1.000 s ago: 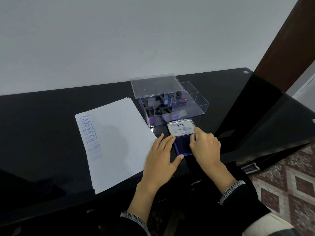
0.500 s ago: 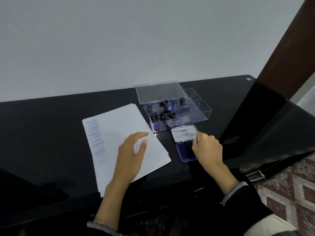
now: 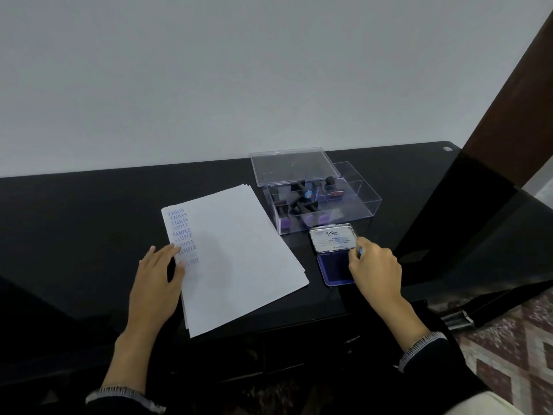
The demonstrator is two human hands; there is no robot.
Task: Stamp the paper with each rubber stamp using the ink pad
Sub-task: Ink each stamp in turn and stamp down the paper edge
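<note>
Spanning most of the view, a black desk (image 3: pixel 89 235) is seen carrying a paper stack (image 3: pixel 239 256) (blue SAMPLE prints run down its left margin), and just right of it a clear box (image 3: pixel 353 205) with its lid (image 3: pixel 293 164) propped behind and stamps (image 3: pixel 302 205) heaped inside. An ink pad (image 3: pixel 335 266) lies opened in front of the box, and a stamp (image 3: pixel 361 251), mostly hidden, is pinched over it by the closed right hand (image 3: pixel 374 269). The left hand (image 3: pixel 158 274) is laid flat and open on the stack's left edge.
</note>
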